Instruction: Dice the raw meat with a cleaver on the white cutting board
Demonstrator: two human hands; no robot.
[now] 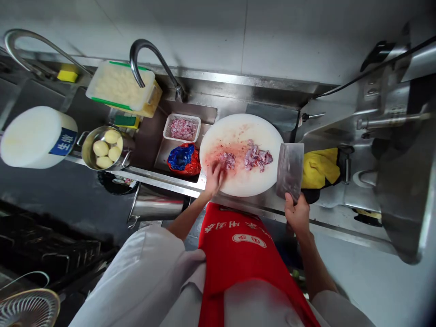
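On a round white cutting board lie two piles of chopped raw meat, a smaller one on the left and a larger one on the right. My left hand is at the board's lower left edge, its fingers bent beside the smaller pile; whether anything is between the fingertips is too small to tell. My right hand grips the handle of a wide cleaver, whose blade is just past the board's right edge.
Left of the board, a white basket of chopped meat and a red and blue bag sit in the sink. Farther left are a pot of peeled potatoes and lidded containers. A yellow cloth lies right of the cleaver.
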